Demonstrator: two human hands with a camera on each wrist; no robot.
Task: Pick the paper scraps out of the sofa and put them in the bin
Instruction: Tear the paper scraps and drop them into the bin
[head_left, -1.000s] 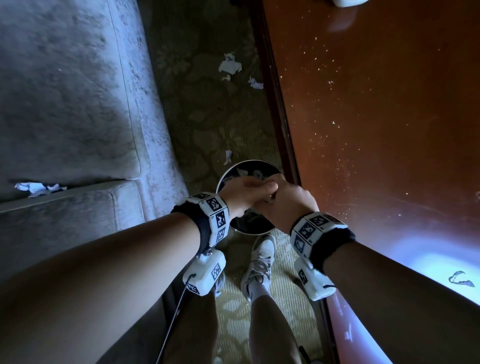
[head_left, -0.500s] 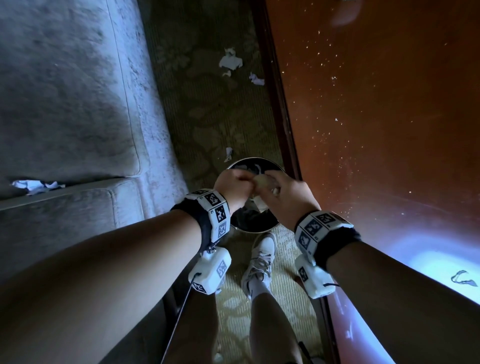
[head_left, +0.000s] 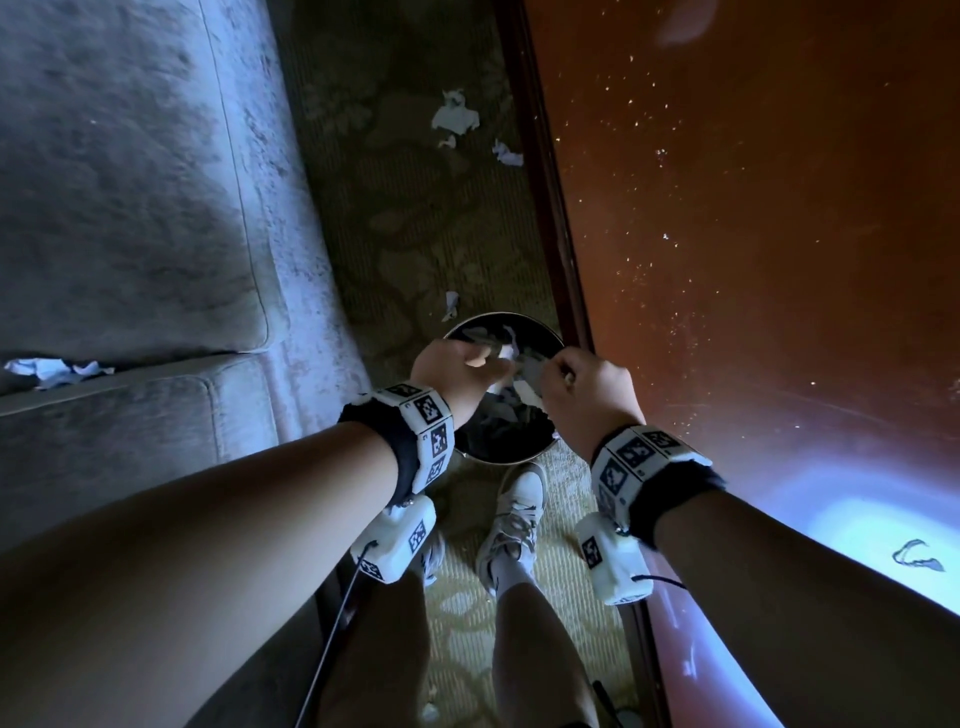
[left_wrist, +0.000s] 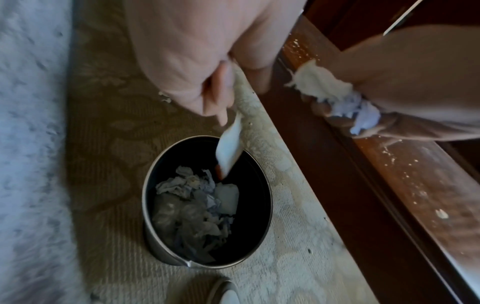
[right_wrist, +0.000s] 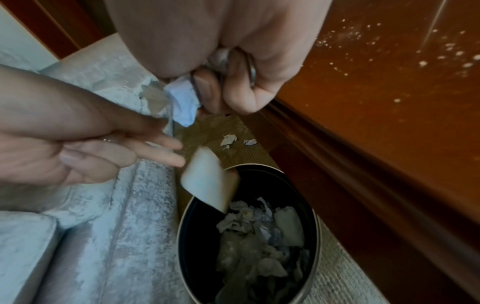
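While half full (crumpled paper scraps (left_wrist: 192, 207)), bin (left_wrist: 262, 222).

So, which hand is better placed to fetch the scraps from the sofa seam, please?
Probably the left hand: on the sofa side with fingers straight, while the right hand grips crumpled paper.

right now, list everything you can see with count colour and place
sofa: one, pale grey, left
carpet: one, patterned olive, between sofa and table
table: one, red-brown wood, crumb-specked, right
bin: one, dark round, on carpet, holds crumpled paper
falling scrap: one, white, just above the bin mouth
sofa scraps: a white cluster, in the cushion seam
floor scraps: about four, white, on carpet beyond the bin
shoes: two, white, below the bin
left hand: fingers spread, over bin
right hand: grips a white paper wad, over bin
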